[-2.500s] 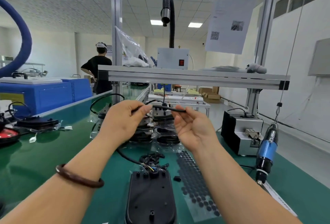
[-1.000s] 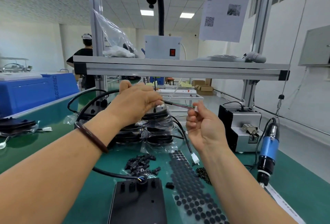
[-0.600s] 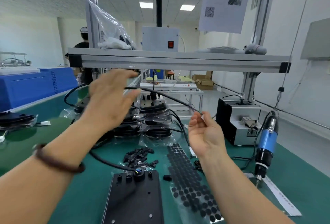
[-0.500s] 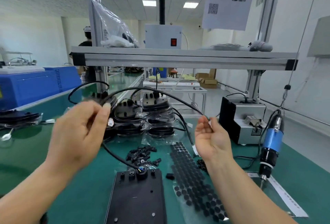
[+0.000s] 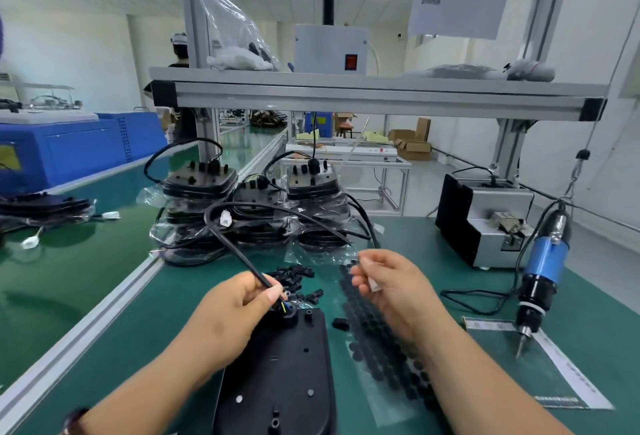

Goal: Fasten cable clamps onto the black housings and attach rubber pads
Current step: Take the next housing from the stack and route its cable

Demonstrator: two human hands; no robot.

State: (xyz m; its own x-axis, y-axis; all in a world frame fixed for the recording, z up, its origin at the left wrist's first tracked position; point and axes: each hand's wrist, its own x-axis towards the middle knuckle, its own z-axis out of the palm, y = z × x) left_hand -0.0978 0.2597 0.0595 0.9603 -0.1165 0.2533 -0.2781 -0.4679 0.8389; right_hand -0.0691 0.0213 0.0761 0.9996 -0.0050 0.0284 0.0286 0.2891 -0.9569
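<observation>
A black housing [image 5: 280, 375] lies flat on the green mat in front of me. A black cable [image 5: 225, 237] runs from its top edge up into a loop with a white connector [image 5: 225, 218]. My left hand [image 5: 230, 313] pinches that cable just above where it enters the housing. My right hand [image 5: 388, 285] is raised beside it and holds the cable's other white connector [image 5: 372, 282] between curled fingers. A pile of small black cable clamps [image 5: 298, 278] lies behind the housing. A sheet of round black rubber pads [image 5: 384, 341] lies under my right forearm.
Stacks of bagged black housings [image 5: 256, 212] with cables stand behind the work spot. A blue electric screwdriver [image 5: 540, 271] hangs at the right, beside a grey screw feeder [image 5: 485, 223]. An aluminium shelf [image 5: 363, 95] spans overhead. A metal rail [image 5: 90, 323] borders the mat on the left.
Both hands have come down from chest height toward the housing. My left hand slid along the cable to its base and now pinches it there; the camera tilted down.
</observation>
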